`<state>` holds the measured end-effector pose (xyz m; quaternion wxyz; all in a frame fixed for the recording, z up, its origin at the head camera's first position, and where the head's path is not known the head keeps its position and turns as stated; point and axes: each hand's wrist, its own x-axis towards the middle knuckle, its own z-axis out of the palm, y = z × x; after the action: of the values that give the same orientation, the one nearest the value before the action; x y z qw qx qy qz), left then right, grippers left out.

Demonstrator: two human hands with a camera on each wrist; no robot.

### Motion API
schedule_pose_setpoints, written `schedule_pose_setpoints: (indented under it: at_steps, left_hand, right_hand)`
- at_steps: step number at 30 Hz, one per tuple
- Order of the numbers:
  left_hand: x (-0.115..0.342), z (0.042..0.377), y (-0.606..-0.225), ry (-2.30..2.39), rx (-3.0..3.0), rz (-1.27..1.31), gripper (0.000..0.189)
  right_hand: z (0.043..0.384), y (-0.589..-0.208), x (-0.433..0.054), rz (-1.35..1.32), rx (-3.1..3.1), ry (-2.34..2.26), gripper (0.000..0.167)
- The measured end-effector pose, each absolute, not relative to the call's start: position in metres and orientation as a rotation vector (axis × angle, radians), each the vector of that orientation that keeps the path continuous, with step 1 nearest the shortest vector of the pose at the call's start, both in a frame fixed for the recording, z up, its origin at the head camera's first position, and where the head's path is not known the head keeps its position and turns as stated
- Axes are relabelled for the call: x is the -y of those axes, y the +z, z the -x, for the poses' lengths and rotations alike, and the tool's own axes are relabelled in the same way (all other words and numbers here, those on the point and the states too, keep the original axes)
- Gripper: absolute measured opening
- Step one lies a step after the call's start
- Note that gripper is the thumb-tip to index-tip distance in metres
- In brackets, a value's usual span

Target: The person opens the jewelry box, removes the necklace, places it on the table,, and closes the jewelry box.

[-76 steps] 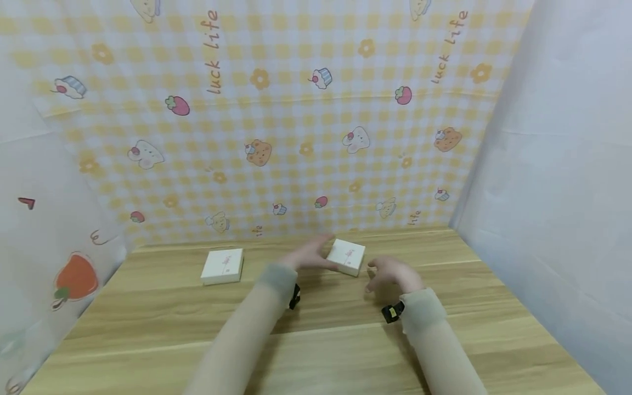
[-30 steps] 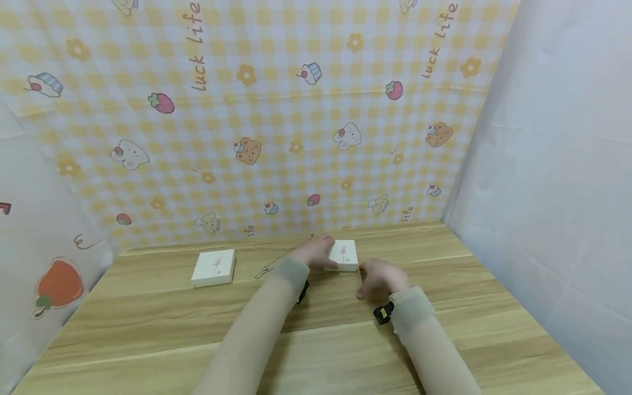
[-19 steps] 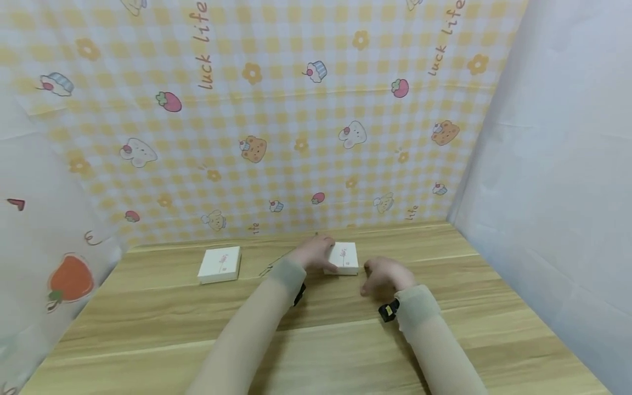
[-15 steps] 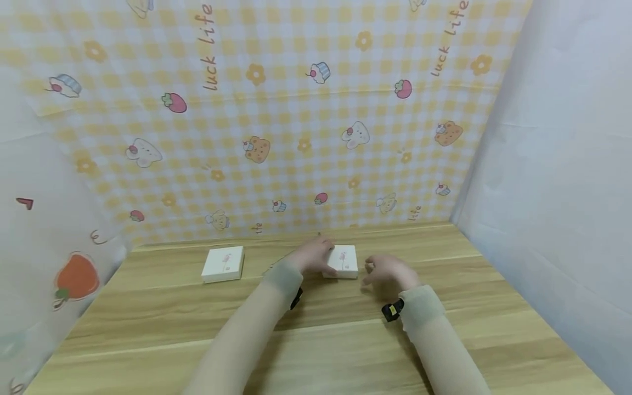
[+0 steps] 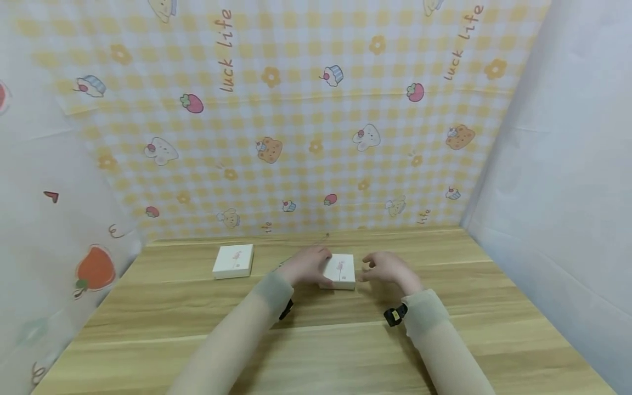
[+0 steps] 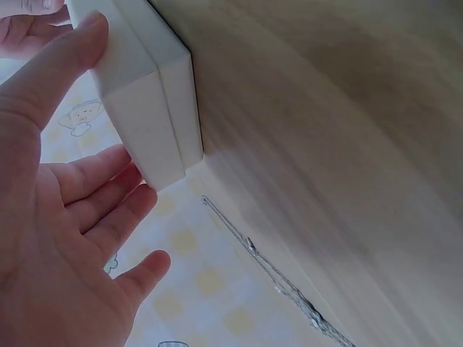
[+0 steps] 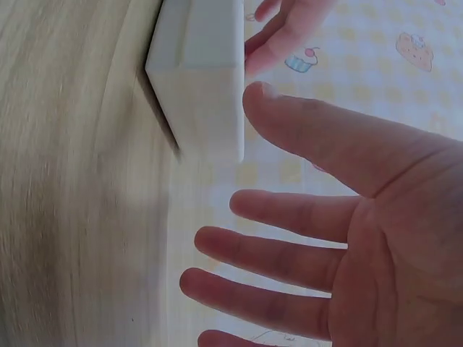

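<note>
Pinching the white box (image 5: 340, 267) from its left, facing its right across a gap.
Gripping with the left hand (image 5: 306, 266), thumb in front and fingers behind; bracketing the box on the counter (image 5: 336, 351) between both hands, finding it almost square, without clear long axis; spreading the right hand (image 5: 390, 270) wide just beside, touching nothing, being the farther one.

Here's the left grip (image 5: 307, 265) covering the left side of the white box (image 5: 342, 271) it touches, pink print (image 5: 340, 265) too small to read; the silvery strand (image 6: 312, 315) runs off the left wrist view's bottom edge, and the right wrist view's top crops the box!
</note>
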<state>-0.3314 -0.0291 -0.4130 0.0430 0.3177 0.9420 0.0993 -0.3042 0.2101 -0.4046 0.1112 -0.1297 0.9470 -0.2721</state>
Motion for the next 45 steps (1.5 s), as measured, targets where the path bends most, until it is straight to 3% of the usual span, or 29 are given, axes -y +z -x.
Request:
schedule_pose_setpoints:
  at_steps: [9, 27, 35, 45]
  left_hand:
    - [0.047, 0.315, -0.414, 0.347, -2.893, -0.944, 0.076]
    - [0.084, 0.285, -0.416, 0.354, -2.916, -1.029, 0.076]
    - [0.097, 0.268, -0.416, 0.435, -2.918, -1.000, 0.077]
    - [0.107, 0.254, -0.422, 0.494, -2.916, -0.987, 0.080]
  right_hand:
    - [0.301, -0.411, -0.190, 0.630, -2.764, -0.811, 0.073]
    - [0.282, -0.407, -0.161, 0.747, -2.759, -0.755, 0.075]
    - [0.276, -0.409, -0.153, 0.829, -2.673, -0.772, 0.091]
    - [0.268, -0.410, -0.141, 0.935, -2.626, -0.711, 0.088]
